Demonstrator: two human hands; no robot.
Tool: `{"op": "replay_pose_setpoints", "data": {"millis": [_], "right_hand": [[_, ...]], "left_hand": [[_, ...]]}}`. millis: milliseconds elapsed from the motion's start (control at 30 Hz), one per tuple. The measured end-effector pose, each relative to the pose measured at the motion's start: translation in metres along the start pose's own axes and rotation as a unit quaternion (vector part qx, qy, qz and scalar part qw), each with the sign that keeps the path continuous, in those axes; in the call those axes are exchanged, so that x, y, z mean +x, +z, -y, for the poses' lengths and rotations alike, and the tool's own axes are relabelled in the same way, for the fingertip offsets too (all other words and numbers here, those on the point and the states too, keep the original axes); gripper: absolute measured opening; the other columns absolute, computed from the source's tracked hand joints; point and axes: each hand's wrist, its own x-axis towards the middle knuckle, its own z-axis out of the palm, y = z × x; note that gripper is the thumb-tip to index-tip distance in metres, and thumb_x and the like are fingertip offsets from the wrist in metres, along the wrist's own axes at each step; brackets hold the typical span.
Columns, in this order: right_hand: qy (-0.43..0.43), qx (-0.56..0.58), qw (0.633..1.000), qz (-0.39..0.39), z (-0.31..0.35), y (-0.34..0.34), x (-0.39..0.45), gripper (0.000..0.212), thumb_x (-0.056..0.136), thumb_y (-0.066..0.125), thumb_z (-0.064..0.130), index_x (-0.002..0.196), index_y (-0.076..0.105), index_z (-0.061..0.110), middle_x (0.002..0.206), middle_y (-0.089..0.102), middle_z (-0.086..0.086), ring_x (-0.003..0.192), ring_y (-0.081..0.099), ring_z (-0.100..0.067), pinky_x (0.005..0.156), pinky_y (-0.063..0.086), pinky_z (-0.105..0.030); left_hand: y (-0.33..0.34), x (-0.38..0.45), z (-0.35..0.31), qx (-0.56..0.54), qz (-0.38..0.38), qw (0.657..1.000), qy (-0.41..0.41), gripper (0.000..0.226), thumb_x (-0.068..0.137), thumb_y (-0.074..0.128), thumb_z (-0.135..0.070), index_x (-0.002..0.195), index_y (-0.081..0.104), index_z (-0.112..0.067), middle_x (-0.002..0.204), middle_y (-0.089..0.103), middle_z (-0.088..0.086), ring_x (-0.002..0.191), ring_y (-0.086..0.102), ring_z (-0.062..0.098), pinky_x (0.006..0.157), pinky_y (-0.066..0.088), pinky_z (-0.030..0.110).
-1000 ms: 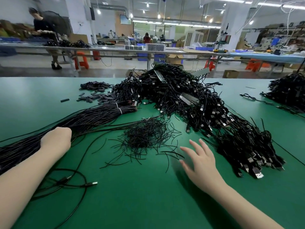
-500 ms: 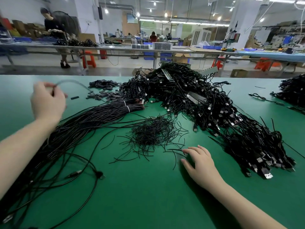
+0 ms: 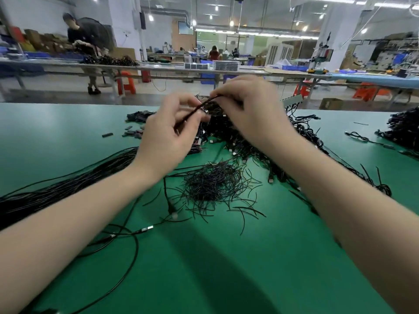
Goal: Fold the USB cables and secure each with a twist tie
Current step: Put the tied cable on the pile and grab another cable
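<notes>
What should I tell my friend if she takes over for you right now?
Left hand: raised, pinching one black USB cable.
Right hand: raised, pinching the same cable higher up.
The cable's slack hangs down to the green table.
Loose twist ties lie in a heap in front; straight cables wait at the left.
Done: a cable is picked up and both hands are on it.
Left: fold it, tie it, then do the others.

Left hand point(image 3: 169, 134) and right hand point(image 3: 251, 112) pinching one black cable point(image 3: 196, 109).
</notes>
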Motion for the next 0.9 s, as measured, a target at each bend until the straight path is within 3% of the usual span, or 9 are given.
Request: {"op": "replay_pose_setpoints", "data": {"millis": [100, 200, 300, 433, 567, 700, 767, 833, 900], "right_hand": [[-0.058, -0.138, 0.989, -0.008, -0.013, -0.036, -0.001, 0.028, 0.100, 0.049, 0.021, 0.119, 0.067, 0.012, 0.119, 0.066, -0.009, 0.096, 0.063, -0.024, 0.088, 0.052, -0.034], [-0.078, -0.210, 0.971, -0.089, -0.042, -0.077, -0.010, 0.028, 0.101, 0.046, 0.015, 0.119, 0.067, 0.009, 0.108, 0.065, -0.019, 0.084, 0.061, -0.033, 0.075, 0.049, -0.036], [-0.044, -0.254, 0.963, -0.081, -0.081, -0.104, -0.031, 0.027, 0.100, 0.048, 0.013, 0.116, 0.069, 0.007, 0.095, 0.059, -0.020, 0.079, 0.053, -0.034, 0.072, 0.049, -0.042], [0.059, -0.291, 0.953, 0.060, -0.132, -0.107, -0.081, 0.016, 0.088, 0.065, 0.002, 0.095, 0.077, 0.009, 0.066, 0.052, -0.008, 0.064, 0.050, -0.029, 0.064, 0.043, -0.037], [0.245, -0.310, 0.869, 0.297, -0.152, -0.076, -0.132, 0.019, 0.094, 0.057, 0.031, 0.102, 0.073, 0.038, 0.089, 0.067, 0.006, 0.076, 0.063, -0.021, 0.075, 0.056, -0.035], [0.265, -0.269, 0.824, 0.422, -0.142, -0.025, -0.156, 0.013, 0.095, 0.053, 0.033, 0.096, 0.063, 0.041, 0.106, 0.066, 0.007, 0.089, 0.065, -0.015, 0.081, 0.054, -0.028], [0.251, -0.192, 0.841, 0.439, -0.135, -0.003, -0.155, 0.027, 0.091, 0.060, 0.042, 0.118, 0.056, 0.043, 0.119, 0.062, 0.012, 0.108, 0.059, -0.009, 0.098, 0.046, -0.030], [0.260, 0.017, 0.895, 0.363, -0.118, 0.016, -0.141, 0.053, 0.083, 0.065, 0.054, 0.132, 0.048, 0.040, 0.124, 0.058, 0.017, 0.116, 0.054, -0.001, 0.105, 0.041, -0.028], [0.256, 0.206, 0.912, 0.244, -0.094, 0.031, -0.121, 0.052, 0.082, 0.062, 0.055, 0.131, 0.051, 0.040, 0.118, 0.061, 0.021, 0.107, 0.056, 0.008, 0.096, 0.045, -0.019]], "left_hand": [[-0.002, -0.017, 0.013, -0.019, 0.062, 0.997, -0.039, 0.012, 0.099, 0.053, -0.021, 0.110, 0.056, -0.025, 0.080, 0.068, -0.013, 0.081, 0.067, 0.002, 0.074, 0.053, 0.017], [-0.006, -0.033, 0.027, -0.044, 0.176, 0.978, -0.103, 0.019, 0.101, 0.045, -0.041, 0.101, 0.063, -0.036, 0.064, 0.061, -0.010, 0.060, 0.056, 0.004, 0.061, 0.045, 0.016], [-0.008, -0.043, 0.038, -0.053, 0.266, 0.944, -0.187, 0.029, 0.094, 0.041, -0.052, 0.091, 0.069, -0.045, 0.058, 0.055, -0.012, 0.056, 0.048, 0.006, 0.060, 0.040, 0.015], [-0.003, -0.048, 0.045, -0.159, 0.237, 0.897, -0.338, 0.021, 0.083, 0.060, -0.045, 0.083, 0.077, -0.031, 0.062, 0.059, -0.008, 0.057, 0.055, 0.007, 0.054, 0.045, 0.018], [0.015, -0.048, 0.046, -0.269, 0.092, 0.820, -0.497, 0.035, 0.056, 0.081, -0.045, 0.073, 0.072, -0.016, 0.062, 0.060, -0.004, 0.050, 0.054, 0.005, 0.043, 0.044, 0.017], [0.035, -0.036, 0.041, -0.462, -0.024, 0.701, -0.543, 0.017, 0.070, 0.079, -0.030, 0.059, 0.071, -0.020, 0.065, 0.063, -0.006, 0.053, 0.056, 0.002, 0.045, 0.047, 0.015], [0.043, -0.027, 0.035, -0.514, -0.008, 0.685, -0.516, 0.012, 0.078, 0.077, -0.028, 0.069, 0.076, -0.019, 0.073, 0.066, -0.006, 0.060, 0.059, 0.002, 0.050, 0.048, 0.015], [0.050, -0.018, 0.029, -0.547, 0.037, 0.685, -0.480, 0.008, 0.076, 0.078, -0.026, 0.082, 0.078, -0.020, 0.080, 0.069, -0.008, 0.066, 0.062, 0.002, 0.054, 0.050, 0.015], [0.058, -0.014, 0.024, -0.562, 0.046, 0.683, -0.464, 0.016, 0.074, 0.078, -0.023, 0.090, 0.079, -0.022, 0.083, 0.070, -0.009, 0.070, 0.064, 0.003, 0.057, 0.052, 0.017]]}}
